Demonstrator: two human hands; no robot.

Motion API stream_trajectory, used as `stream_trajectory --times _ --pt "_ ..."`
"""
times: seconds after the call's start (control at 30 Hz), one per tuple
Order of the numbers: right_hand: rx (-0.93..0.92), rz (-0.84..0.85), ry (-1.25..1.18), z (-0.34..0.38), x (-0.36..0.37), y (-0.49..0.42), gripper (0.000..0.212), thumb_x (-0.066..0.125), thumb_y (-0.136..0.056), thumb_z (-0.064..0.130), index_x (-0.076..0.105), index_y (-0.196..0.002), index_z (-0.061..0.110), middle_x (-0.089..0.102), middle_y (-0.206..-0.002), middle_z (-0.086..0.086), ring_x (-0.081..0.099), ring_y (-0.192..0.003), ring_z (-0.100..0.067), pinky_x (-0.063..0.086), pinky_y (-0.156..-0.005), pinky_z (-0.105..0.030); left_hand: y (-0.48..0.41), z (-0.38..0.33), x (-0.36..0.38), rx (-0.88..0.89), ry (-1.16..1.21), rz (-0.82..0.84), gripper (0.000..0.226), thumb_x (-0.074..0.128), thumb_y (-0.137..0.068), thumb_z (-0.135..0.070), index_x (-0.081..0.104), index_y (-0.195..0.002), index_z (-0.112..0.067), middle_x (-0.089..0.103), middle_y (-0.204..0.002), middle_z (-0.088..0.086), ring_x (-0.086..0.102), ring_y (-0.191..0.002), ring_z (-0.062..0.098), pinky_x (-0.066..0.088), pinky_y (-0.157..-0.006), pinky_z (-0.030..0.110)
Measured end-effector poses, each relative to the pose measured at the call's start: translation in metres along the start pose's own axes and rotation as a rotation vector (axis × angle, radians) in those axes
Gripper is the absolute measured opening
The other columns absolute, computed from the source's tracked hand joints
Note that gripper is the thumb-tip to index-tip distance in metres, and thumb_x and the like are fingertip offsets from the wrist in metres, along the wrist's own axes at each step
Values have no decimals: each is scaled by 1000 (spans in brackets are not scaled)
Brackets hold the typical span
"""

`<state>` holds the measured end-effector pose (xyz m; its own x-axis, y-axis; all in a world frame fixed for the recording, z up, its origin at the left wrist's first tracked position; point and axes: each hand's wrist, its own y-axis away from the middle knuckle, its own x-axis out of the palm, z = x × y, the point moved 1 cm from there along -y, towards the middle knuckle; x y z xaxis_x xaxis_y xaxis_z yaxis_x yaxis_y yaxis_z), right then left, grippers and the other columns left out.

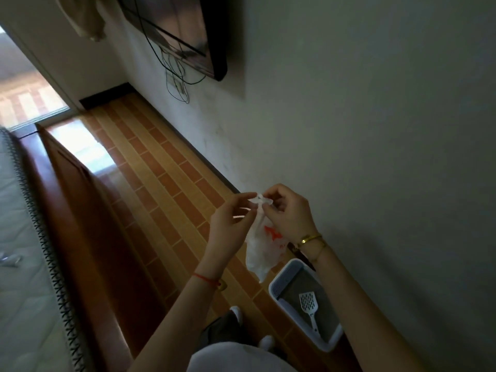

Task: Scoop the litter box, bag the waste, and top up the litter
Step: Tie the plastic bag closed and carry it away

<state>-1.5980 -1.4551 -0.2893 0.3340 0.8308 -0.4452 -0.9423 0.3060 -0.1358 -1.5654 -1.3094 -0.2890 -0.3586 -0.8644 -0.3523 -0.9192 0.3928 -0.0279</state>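
Observation:
A small white plastic bag [261,248] with red print hangs in the air in front of me. My left hand [230,226] pinches the bag's gathered top from the left, and my right hand [287,210] pinches it from the right, fingers curled at the knot. Below, on the floor against the wall, stands a white litter box [279,288] with grey litter inside. A white slotted scoop [308,307] lies on the litter, handle toward me.
A wooden bed frame [88,224] with a mattress [24,264] runs along the left. The tiled floor [166,167] forms a narrow aisle between bed and wall. A television [188,30] with hanging cables is mounted on the wall. My feet [236,326] stand near the box.

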Motion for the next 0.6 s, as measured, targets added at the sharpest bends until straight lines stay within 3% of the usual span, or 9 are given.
stream_trajectory --times 0.1,0.27,0.43,0.6 --pt "-49 117 6 13 9 -8 11 68 -84 13 63 -91 19 62 -81 18 60 -79 7 49 -69 -6 -4 6 -15 58 -152 -71 29 68 -88 -20 65 -117 -23 64 -96 -8 62 -83 4 53 -71 14" --pt "-139 199 40 31 28 -32 8 70 -83 19 63 -85 20 63 -78 13 60 -75 3 49 -66 -8 -16 17 -43 91 -292 -137 8 67 -88 -30 68 -95 -27 59 -91 -9 58 -79 3 45 -65 10" --pt "-161 349 57 45 63 -69 7 68 -84 20 64 -89 18 66 -84 8 64 -82 -5 56 -75 -21 -38 33 -82 132 -215 -133 22 67 -89 -26 67 -112 -26 65 -101 -12 61 -86 0 49 -71 10" --pt "-214 431 84 62 112 -118 4 66 -86 25 63 -88 24 65 -85 10 62 -84 -4 55 -82 -24 -77 56 -139 116 -264 -116 14 67 -89 -29 69 -103 -26 63 -96 -14 61 -84 0 51 -72 13"
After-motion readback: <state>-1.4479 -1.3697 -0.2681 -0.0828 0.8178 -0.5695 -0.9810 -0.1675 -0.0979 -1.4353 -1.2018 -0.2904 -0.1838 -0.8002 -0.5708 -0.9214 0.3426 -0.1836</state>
